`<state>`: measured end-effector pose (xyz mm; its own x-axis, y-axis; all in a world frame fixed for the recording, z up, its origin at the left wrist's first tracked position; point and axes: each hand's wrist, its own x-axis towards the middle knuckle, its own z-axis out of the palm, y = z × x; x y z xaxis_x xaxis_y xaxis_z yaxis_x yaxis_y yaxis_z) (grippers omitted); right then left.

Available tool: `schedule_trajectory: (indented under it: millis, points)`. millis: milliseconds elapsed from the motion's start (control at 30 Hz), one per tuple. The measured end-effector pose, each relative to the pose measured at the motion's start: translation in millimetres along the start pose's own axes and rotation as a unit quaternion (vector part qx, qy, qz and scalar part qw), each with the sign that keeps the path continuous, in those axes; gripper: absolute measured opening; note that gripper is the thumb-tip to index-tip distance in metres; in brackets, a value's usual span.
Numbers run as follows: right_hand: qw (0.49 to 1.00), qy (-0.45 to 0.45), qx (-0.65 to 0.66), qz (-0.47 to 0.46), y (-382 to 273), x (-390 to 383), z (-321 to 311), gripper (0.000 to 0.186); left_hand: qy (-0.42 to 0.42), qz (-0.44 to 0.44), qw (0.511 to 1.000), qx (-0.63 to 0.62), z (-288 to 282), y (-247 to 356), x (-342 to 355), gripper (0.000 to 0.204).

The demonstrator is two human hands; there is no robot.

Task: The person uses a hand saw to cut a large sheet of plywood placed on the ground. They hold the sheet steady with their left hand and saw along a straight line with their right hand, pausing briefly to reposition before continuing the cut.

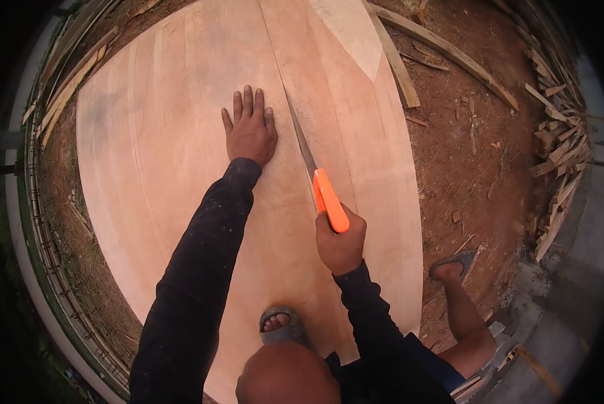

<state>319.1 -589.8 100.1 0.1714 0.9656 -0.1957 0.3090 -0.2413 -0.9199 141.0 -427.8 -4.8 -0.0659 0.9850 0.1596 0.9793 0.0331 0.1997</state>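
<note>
A large plywood sheet (160,148) lies beneath both my hands. My left hand (251,131) rests flat on it with the fingers stretched out, just left of a long dark cut line (272,47). In my right hand (342,241) is the orange handle of a handsaw (329,202), with the fingers wrapped round its lower end. The narrow saw blade (302,141) points away from me along that line. Whether its teeth are sunk in the wood I cannot tell.
My sandalled foot (280,323) stands on the sheet near my knee; the other foot (450,268) is on red soil to the right. Timber strips (450,50) lie beyond the right edge. A pile of wood offcuts (561,168) is farther right, and long boards (76,74) are at left.
</note>
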Motion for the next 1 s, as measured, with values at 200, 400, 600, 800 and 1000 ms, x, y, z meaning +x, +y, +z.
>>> schedule_trajectory:
  millis: [200, 400, 600, 800, 1000]
  points:
    - [0.985, 0.017, -0.160, 0.053, 0, -176, -95, 0.035, -0.008, 0.009, 0.999, -0.035, 14, 24, 1, 0.053]
    - [0.999, 0.021, 0.033, 0.028, 6, -17, 11, 0.015, -0.022, -0.039, 0.993, -0.107, 4, -13, -7, 0.054]
    - [1.000, 0.022, 0.019, -0.004, 2, -5, 23, 0.007, -0.007, -0.013, 0.991, -0.130, 6, -22, -6, 0.055]
    - [0.979, 0.039, -0.199, -0.017, -31, -170, -71, 0.024, -0.029, 0.018, 0.999, -0.021, 1, 12, -5, 0.060]
    - [0.999, -0.022, -0.025, 0.026, -10, -11, 14, 0.028, -0.038, 0.003, 0.998, 0.045, 5, -9, -12, 0.059]
